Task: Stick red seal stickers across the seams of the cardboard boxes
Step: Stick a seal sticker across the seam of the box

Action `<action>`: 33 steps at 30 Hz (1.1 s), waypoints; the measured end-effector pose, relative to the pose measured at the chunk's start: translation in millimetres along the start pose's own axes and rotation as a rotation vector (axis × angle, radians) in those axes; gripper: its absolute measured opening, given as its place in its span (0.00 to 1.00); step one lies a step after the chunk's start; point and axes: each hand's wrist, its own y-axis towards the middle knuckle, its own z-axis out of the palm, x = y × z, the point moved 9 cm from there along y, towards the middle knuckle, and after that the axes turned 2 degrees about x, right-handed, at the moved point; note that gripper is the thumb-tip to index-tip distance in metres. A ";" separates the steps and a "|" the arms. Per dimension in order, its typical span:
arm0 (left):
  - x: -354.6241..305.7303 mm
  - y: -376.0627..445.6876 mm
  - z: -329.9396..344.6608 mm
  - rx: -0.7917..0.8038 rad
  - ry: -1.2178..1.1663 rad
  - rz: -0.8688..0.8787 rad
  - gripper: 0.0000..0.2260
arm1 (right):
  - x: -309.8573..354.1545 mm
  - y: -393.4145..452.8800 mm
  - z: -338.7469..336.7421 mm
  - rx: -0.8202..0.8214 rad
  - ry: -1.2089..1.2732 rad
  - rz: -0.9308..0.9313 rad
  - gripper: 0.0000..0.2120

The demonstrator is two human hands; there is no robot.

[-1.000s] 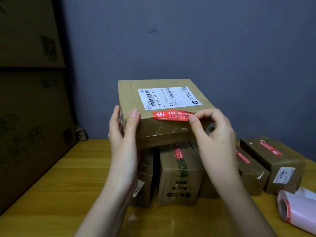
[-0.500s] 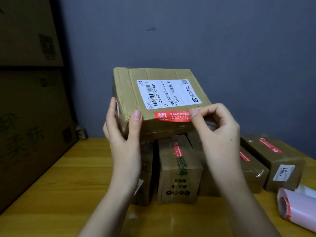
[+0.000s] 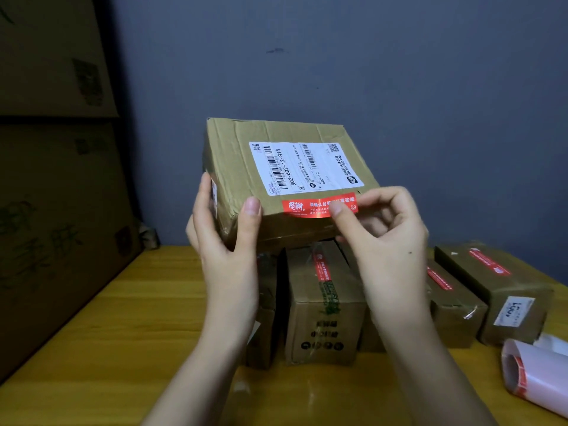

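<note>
I hold a taped cardboard box (image 3: 242, 155) tilted up above the table; a white shipping label (image 3: 304, 167) lies on its top face. My left hand (image 3: 227, 241) grips its near left corner, thumb on top. A red seal sticker (image 3: 304, 208) lies along the near top edge, its lower strip hanging over the edge. My right hand (image 3: 384, 238) has its thumb tip pressed on the sticker and its index fingertip at the sticker's right end; the other fingers are curled.
Several sealed boxes stand on the wooden table (image 3: 123, 333) below: one (image 3: 325, 315) in the middle, two (image 3: 504, 281) to the right with red stickers. A sticker roll (image 3: 534, 382) lies at the right edge. Large cartons (image 3: 55, 210) fill the left side.
The box has been lifted and tilted further toward me. My right thumb has slid left along the sticker, which now lies flatter along the edge.
</note>
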 end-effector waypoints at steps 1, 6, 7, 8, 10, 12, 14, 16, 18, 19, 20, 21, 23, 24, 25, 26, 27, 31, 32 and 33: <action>0.2 -0.3 0.1 -0.001 -0.004 0.001 0.35 | -0.4 -0.9 1.0 -0.003 0.020 0.000 0.09; 0.4 -1.2 0.7 -0.001 -0.008 0.005 0.34 | 3.9 -3.3 0.9 -0.041 0.021 -0.049 0.08; 0.1 -1.3 0.9 -0.002 -0.006 0.009 0.34 | 6.2 -4.3 -0.4 -0.058 0.014 -0.066 0.07; 0.0 -1.5 1.4 -0.002 -0.006 0.011 0.35 | 8.8 -5.5 -1.6 -0.071 0.010 -0.082 0.07; 0.0 -1.9 2.5 0.001 -0.004 0.009 0.34 | 12.8 -7.6 -2.7 -0.085 0.009 -0.109 0.07; 0.2 -2.2 2.9 0.004 -0.001 0.010 0.34 | 14.8 -8.4 -3.0 -0.087 0.008 -0.120 0.07; 0.0 -2.3 2.6 0.003 0.003 0.013 0.34 | 14.6 -8.6 -2.5 -0.084 0.027 -0.118 0.07; -0.6 -2.5 2.1 0.000 0.010 0.021 0.34 | 12.8 -8.9 -1.3 -0.073 0.060 -0.105 0.07; -0.7 -2.7 1.5 -0.004 0.020 0.025 0.34 | 12.1 -9.4 0.2 -0.064 0.081 -0.097 0.07; -0.5 -2.8 1.1 -0.006 0.025 0.026 0.34 | 12.6 -9.7 0.5 -0.062 0.084 -0.098 0.07; -0.4 -3.0 1.0 -0.007 0.030 0.026 0.34 | 13.5 -10.1 1.0 -0.062 0.089 -0.102 0.06; -0.1 -3.1 1.0 -0.008 0.034 0.026 0.33 | 14.3 -10.4 1.4 -0.063 0.095 -0.107 0.06; 0.4 -3.6 1.5 -0.009 0.037 0.021 0.32 | 15.8 -11.2 1.9 -0.066 0.102 -0.116 0.06; 0.3 -4.0 1.7 -0.009 0.040 0.022 0.31 | 16.6 -11.7 2.1 -0.069 0.102 -0.121 0.06; -0.1 -4.1 1.8 -0.011 0.045 0.027 0.31 | 17.3 -12.2 2.2 -0.071 0.102 -0.125 0.06; -0.8 -4.2 1.8 -0.012 0.051 0.034 0.31 | 18.2 -12.7 2.5 -0.072 0.104 -0.128 0.06; -1.3 -4.1 1.8 -0.011 0.056 0.038 0.31 | 18.6 -13.1 2.8 -0.070 0.106 -0.129 0.06; -1.8 -3.9 2.6 -0.001 0.063 0.042 0.33 | 20.1 -14.1 4.4 -0.056 0.097 -0.124 0.06; -2.5 -4.4 2.7 0.001 0.066 0.048 0.33 | 20.4 -14.4 4.7 -0.053 0.096 -0.122 0.06; -3.0 -4.7 2.5 0.001 0.071 0.053 0.33 | 21.0 -14.5 5.1 -0.050 0.095 -0.120 0.06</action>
